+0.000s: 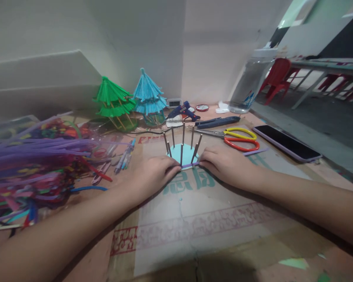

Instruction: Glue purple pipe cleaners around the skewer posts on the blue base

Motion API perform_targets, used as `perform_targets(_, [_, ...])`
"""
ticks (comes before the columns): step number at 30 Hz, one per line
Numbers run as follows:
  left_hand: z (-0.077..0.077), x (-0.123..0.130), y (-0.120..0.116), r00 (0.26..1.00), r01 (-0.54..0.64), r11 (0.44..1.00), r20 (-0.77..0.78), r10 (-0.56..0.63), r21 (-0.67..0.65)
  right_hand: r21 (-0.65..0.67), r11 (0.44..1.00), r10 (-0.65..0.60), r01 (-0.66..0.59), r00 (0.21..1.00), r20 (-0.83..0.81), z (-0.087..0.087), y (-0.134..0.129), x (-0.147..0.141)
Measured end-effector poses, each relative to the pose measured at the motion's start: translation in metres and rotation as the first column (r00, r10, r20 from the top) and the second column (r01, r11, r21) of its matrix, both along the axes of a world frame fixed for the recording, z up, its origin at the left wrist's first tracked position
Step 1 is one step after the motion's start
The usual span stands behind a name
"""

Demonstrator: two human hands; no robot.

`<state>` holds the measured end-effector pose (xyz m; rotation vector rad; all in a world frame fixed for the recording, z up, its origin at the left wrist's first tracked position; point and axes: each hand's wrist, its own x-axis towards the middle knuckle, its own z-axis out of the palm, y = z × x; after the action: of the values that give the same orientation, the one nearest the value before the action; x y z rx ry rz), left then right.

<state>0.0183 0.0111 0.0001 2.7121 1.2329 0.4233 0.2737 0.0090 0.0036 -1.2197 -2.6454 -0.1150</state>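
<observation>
Bare forearms nearest us, stretched over the near side of the worktop, and straight along them to the action! Well in from the near edge, on a printed sheet, sits a pale blue disc ringed with upright sticks, and along its near rim runs a purple strip. Left hand pinching it, thumb against fingers; right hand gripping it too, so the short stretch between them lies straight, probably to keep it low and close to the sticks. Hands resting low, most likely for steadiness. Out towards the right edge, the scissors, loops just beyond the right hand, presumably for a quick grab. Phone lying along that right edge, out of the way. Over at the left edge, a bundle of purple strips, blurred, handy for the left hand, I'd judge. And near the back edge: a green tiered model and a blue tiered model, parked safely clear, a glue gun beside them, a bottle at the far right corner.
</observation>
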Motion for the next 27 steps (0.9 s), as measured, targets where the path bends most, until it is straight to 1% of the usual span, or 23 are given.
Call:
perform_targets(3, [0.001, 0.002, 0.0, 0.999, -0.012, 0.999, 0.047, 0.014, -0.033, -0.019, 1.0, 0.025, -0.025, 1.0, -0.014, 0.003, 0.0, -0.001])
perform_targets(6, [0.002, 0.003, 0.001, 0.995, -0.016, 0.996, 0.101, 0.025, -0.087, -0.008, 0.999, 0.042, -0.042, 0.999, -0.02, 0.003, 0.001, -0.002])
perform_targets(11, [0.005, 0.004, 0.0, 0.995, -0.042, 0.991, 0.087, 0.053, -0.126, 0.021, 0.999, 0.039, -0.039, 0.999, -0.02, 0.0, 0.004, -0.002])
perform_targets(15, [0.002, 0.007, 0.0, 0.994, -0.088, 0.99, 0.055, 0.095, -0.111, 0.027, 0.995, 0.097, -0.097, 0.995, -0.022, -0.001, 0.004, -0.002])
perform_targets(17, [-0.001, 0.008, 0.002, 0.995, -0.093, 0.992, 0.04, 0.097, -0.084, -0.006, 0.994, 0.11, -0.111, 0.993, -0.034, 0.005, 0.003, 0.001])
perform_targets(18, [-0.003, 0.008, 0.003, 0.995, -0.089, 0.994, 0.037, 0.092, -0.067, -0.035, 0.994, 0.098, -0.099, 0.995, -0.033, 0.01, 0.003, 0.004])
perform_targets(20, [-0.006, 0.007, 0.004, 0.997, -0.071, 0.996, 0.035, 0.073, -0.046, -0.089, 0.996, 0.023, -0.024, 1.0, -0.015, 0.025, 0.007, 0.015])
perform_targets(22, [-0.008, 0.005, 0.005, 0.998, -0.057, 0.997, 0.038, 0.059, -0.047, -0.095, 0.988, -0.121, 0.122, 0.993, 0.01, 0.042, 0.019, 0.03])
perform_targets(23, [-0.008, 0.005, 0.005, 0.998, -0.055, 0.997, 0.041, 0.057, -0.053, -0.096, 0.975, -0.199, 0.201, 0.979, 0.035, 0.05, 0.029, 0.037])
perform_targets(24, [-0.007, 0.005, 0.005, 0.997, -0.055, 0.997, 0.042, 0.058, -0.061, -0.057, 0.958, -0.279, 0.282, 0.959, 0.058, 0.056, 0.042, 0.043])
perform_targets(25, [-0.007, 0.005, 0.005, 0.997, -0.058, 0.996, 0.043, 0.061, -0.068, 0.011, 0.931, -0.366, 0.366, 0.929, 0.049, 0.061, 0.057, 0.048])
perform_targets(26, [-0.006, 0.005, 0.005, 0.997, -0.062, 0.996, 0.043, 0.065, -0.069, 0.038, 0.912, -0.41, 0.409, 0.911, 0.043, 0.063, 0.074, 0.05])
perform_targets(27, [-0.005, 0.005, 0.005, 0.997, -0.061, 0.996, 0.04, 0.063, -0.066, 0.032, 0.904, -0.427, 0.426, 0.904, 0.024, 0.064, 0.091, 0.05])
